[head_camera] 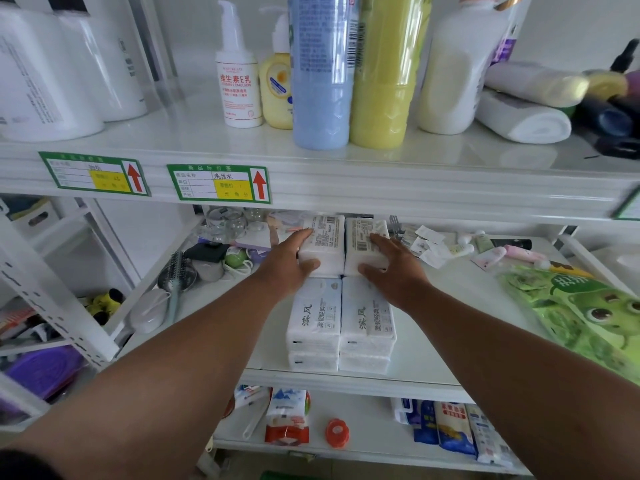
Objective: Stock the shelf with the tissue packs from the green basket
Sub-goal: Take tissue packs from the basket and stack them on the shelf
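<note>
Fingers spread and curled, the left hand (pixel 289 263) wraps the left rear tissue pack (pixel 323 242), thumb along its near edge; the right hand (pixel 393 268) grips the right rear tissue pack (pixel 363 242) the same way. Both packs sit side by side, touching, deep on the middle shelf (pixel 450 296) with their printed undersides up. Just in front lie the front tissue packs (pixel 341 323), two short stacks, label side up, at the shelf's near edge. Further out: a hairbrush (pixel 176 271) and small oddments to the left, a green cartoon bag (pixel 575 313) to the right, tall bottles (pixel 353 71) on the shelf above. Only a sliver of green at the bottom may be the green basket (pixel 277 475) (too little shows to be sure).

This looks like the placing step, with the rear pair being squared up. Next would be letting go, drawing both arms back without nudging the front stacks, and reaching down for more.
</note>
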